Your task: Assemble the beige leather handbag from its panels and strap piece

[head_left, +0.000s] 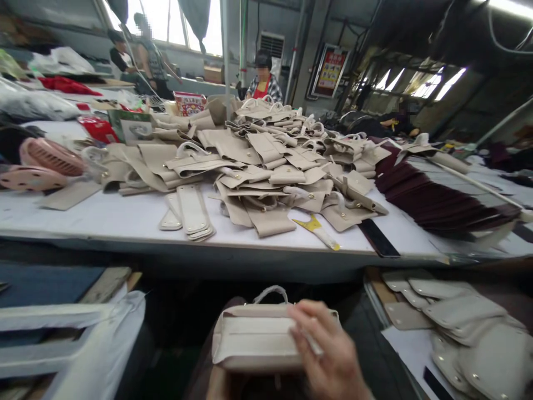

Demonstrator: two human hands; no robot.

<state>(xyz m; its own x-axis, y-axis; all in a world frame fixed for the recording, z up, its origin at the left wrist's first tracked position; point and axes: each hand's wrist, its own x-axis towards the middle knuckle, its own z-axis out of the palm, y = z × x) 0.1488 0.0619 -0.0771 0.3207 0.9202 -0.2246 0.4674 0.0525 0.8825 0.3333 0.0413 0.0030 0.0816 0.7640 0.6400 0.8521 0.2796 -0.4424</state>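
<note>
A beige handbag [254,341] rests at my lap, its pale flat base panel facing me and a looped handle [270,293] showing at its far side. My right hand [327,347] is at the right end of the bag, its fingers bent and pressed together over the edge of the base panel. The hand is a little blurred, and whatever lies under the fingertips is hidden. No part of my left hand shows.
A white worktable [125,219] carries a heap of beige bag pieces [266,161], stacked base panels [194,214], a yellow-and-white tool [318,230], a dark phone [378,238] and a pink fan [50,158]. More panels [491,350] lie at right. Several people are beyond.
</note>
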